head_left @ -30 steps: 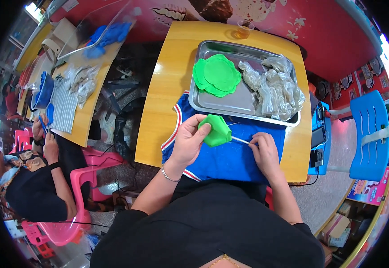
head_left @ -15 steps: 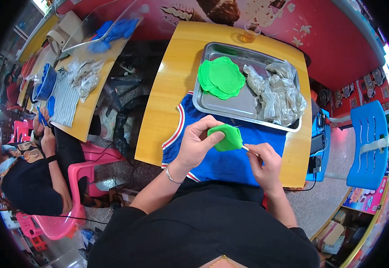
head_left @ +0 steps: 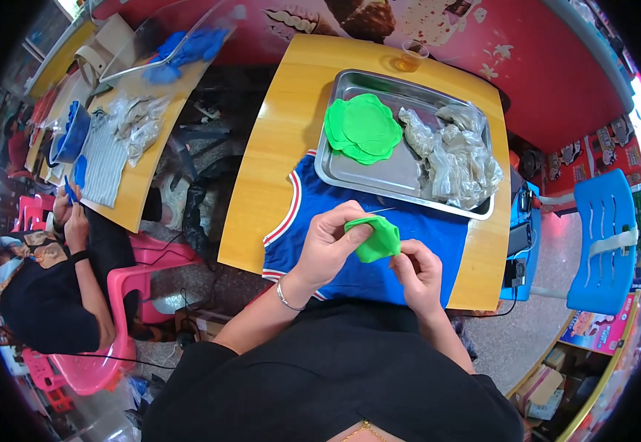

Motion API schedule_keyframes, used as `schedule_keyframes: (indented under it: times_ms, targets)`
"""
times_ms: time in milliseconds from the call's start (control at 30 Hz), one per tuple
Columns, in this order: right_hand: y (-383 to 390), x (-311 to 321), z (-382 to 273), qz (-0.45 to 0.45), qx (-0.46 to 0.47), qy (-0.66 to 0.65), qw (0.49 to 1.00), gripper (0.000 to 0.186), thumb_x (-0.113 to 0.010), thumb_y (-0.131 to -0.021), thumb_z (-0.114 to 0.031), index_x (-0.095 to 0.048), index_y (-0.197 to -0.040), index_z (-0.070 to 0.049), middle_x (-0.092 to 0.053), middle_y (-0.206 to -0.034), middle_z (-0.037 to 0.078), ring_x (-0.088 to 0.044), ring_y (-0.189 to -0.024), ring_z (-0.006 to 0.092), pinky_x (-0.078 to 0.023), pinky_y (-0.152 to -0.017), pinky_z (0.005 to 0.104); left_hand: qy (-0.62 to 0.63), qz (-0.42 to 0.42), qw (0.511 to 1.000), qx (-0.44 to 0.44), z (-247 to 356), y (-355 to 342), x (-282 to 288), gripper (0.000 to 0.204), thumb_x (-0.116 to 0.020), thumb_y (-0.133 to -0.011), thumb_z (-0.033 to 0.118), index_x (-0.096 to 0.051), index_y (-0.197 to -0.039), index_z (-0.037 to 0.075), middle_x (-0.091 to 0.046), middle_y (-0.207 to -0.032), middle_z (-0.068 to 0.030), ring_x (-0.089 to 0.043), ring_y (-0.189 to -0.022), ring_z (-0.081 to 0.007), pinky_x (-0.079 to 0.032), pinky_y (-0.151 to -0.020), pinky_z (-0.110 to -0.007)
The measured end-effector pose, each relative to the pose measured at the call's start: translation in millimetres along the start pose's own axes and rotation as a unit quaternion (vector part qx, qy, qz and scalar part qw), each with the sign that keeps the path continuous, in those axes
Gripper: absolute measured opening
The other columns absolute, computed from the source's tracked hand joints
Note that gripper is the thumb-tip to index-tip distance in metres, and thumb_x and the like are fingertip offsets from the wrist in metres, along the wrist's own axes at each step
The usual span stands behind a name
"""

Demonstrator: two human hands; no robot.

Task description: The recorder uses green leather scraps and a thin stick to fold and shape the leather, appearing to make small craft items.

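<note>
My left hand (head_left: 331, 243) is closed on a folded green sheet piece (head_left: 376, 236), thumb across its front. My right hand (head_left: 418, 272) pinches at that piece's right edge; the white stick seen earlier is hidden there. Both are over a blue garment (head_left: 424, 228) with red-and-white trim. A thin object (head_left: 381, 211) lies on it just beyond my fingers. Above, a steel tray (head_left: 324, 173) holds stacked green wavy-edged pieces (head_left: 362, 127) and crumpled translucent plastic bags (head_left: 464, 162).
A yellow table (head_left: 254, 206) carries a cup (head_left: 411, 59) at the back. Blue chairs (head_left: 600, 236) and devices (head_left: 519, 232) stand right. Left, a co-worker (head_left: 48, 295) on a pink chair (head_left: 118, 317) holds something blue at another table (head_left: 173, 88).
My right hand has moved left and down along the white stick to the green piece, which has shifted right and down with my left hand. The stick no longer shows.
</note>
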State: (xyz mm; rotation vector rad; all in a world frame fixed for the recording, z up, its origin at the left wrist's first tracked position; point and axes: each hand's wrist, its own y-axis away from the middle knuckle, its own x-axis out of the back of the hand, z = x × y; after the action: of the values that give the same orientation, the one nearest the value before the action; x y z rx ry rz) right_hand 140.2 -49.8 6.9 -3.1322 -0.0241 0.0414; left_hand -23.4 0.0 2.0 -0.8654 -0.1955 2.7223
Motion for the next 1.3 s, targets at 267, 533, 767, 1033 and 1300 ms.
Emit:
schedule_keyframes:
  times_ms: [267,533,767,1033,1300]
  targets:
    - [-6.3,3.4,-8.5,-0.049,0.090,0.139,0.985,0.006,-0.057,-0.081,0.003,-0.061,-0.086,0.001,-0.059,-0.072,0.007,-0.054,-0.060,0.0112,-0.042,-0.054,0.0227,-0.161,-0.061,0.985,-0.011,16.0,-3.4,-2.8,0.015,-0.064,-0.083,0.012,-0.068,-0.092,0.000,-0.054,-0.073,-0.0031,-0.049,-0.067,-0.0076,-0.037,-0.056,-0.021]
    - [0.1,3.7,-10.4,-0.033,-0.018,-0.076,0.996,0.005,-0.056,-0.083,0.003,-0.060,-0.085,0.002,-0.060,-0.074,0.006,-0.055,-0.065,0.0090,-0.044,-0.057,0.0222,-0.117,-0.064,0.991,-0.030,19.4,-3.0,-0.7,0.019,-0.066,-0.081,0.012,-0.068,-0.095,0.000,-0.057,-0.071,-0.0027,-0.050,-0.063,-0.0077,-0.037,-0.053,-0.022]
    - [-7.4,8.1,-17.0,-0.078,0.048,0.061,0.994,0.004,-0.058,-0.082,0.002,-0.060,-0.085,0.002,-0.061,-0.074,0.006,-0.056,-0.064,0.0088,-0.044,-0.056,0.0222,-0.242,-0.133,0.960,0.047,34.9,-5.0,-5.0,0.018,-0.069,-0.076,0.007,-0.068,-0.090,-0.003,-0.061,-0.072,-0.0063,-0.056,-0.065,-0.0108,-0.044,-0.060,-0.022]
    - [-3.1,4.6,-6.4,-0.053,0.090,0.114,0.988,0.005,-0.058,-0.082,0.003,-0.058,-0.087,0.002,-0.060,-0.073,0.005,-0.056,-0.063,0.0081,-0.043,-0.056,0.0201,-0.182,-0.101,0.978,0.003,33.6,-4.6,-4.6,0.020,-0.067,-0.077,0.008,-0.067,-0.095,-0.002,-0.063,-0.074,-0.0068,-0.057,-0.066,-0.0109,-0.043,-0.060,-0.023]
    - [-3.8,1.9,-10.8,-0.021,0.009,-0.089,0.996,0.006,-0.062,-0.078,0.004,-0.060,-0.082,0.000,-0.059,-0.069,0.005,-0.055,-0.060,0.0069,-0.042,-0.051,0.0214,-0.174,-0.110,0.978,0.037,36.0,-4.6,-12.4,0.022,-0.065,-0.076,0.001,-0.068,-0.097,-0.001,-0.063,-0.072,-0.0074,-0.058,-0.067,-0.0113,-0.044,-0.059,-0.023]
